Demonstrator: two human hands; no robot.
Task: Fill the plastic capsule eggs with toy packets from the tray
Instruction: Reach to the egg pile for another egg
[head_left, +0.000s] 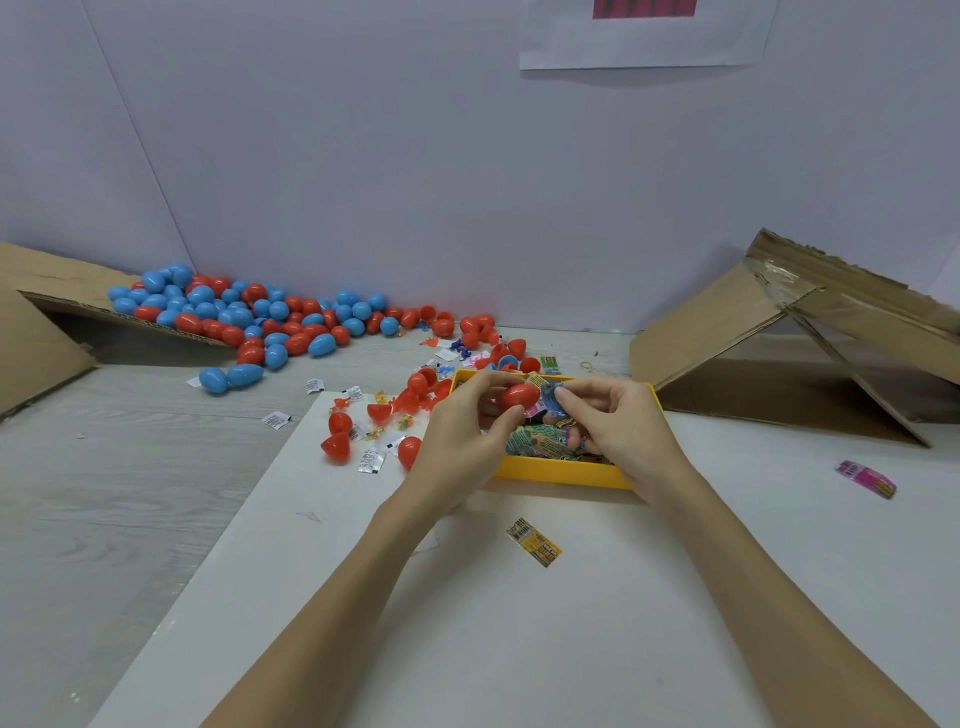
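Holding red capsule half (519, 396) over yellow tray (561, 475), left hand (467, 436) fingers curled round it; pinching blue toy packet (555, 402) in right hand (613, 423), just right of half, apparently touching its mouth.

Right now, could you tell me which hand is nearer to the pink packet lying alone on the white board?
The right hand. It is over the yellow tray, left of the pink packet. The left hand, holding a red capsule egg, is farther left.
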